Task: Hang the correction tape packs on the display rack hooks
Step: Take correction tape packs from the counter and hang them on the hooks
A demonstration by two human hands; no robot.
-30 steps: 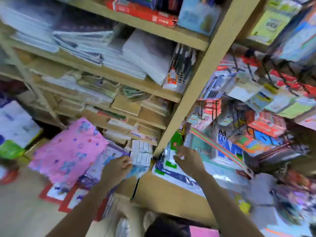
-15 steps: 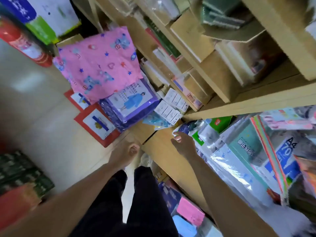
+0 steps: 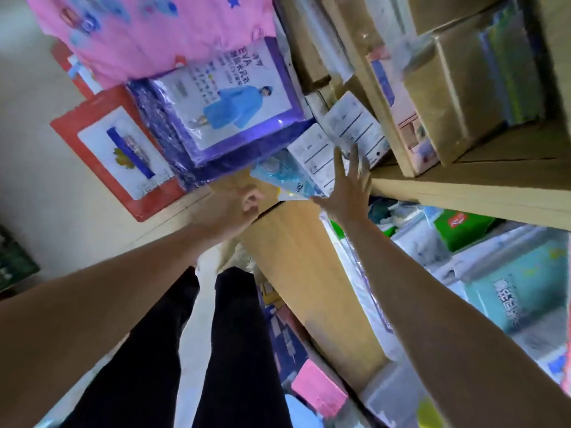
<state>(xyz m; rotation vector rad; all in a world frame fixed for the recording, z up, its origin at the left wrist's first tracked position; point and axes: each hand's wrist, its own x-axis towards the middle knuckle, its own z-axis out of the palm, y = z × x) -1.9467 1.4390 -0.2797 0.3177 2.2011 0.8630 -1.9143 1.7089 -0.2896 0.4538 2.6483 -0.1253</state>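
Blue plastic covers the pack [image 3: 278, 174] just beside the spread right hand [image 3: 347, 193].

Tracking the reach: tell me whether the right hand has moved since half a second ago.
Yes. The right hand has advanced past the wooden panel, fingers now spread over the white card packs.

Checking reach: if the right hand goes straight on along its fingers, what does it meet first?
Likely the white boxes, just past the fingertips of the right hand; depth is unclear.
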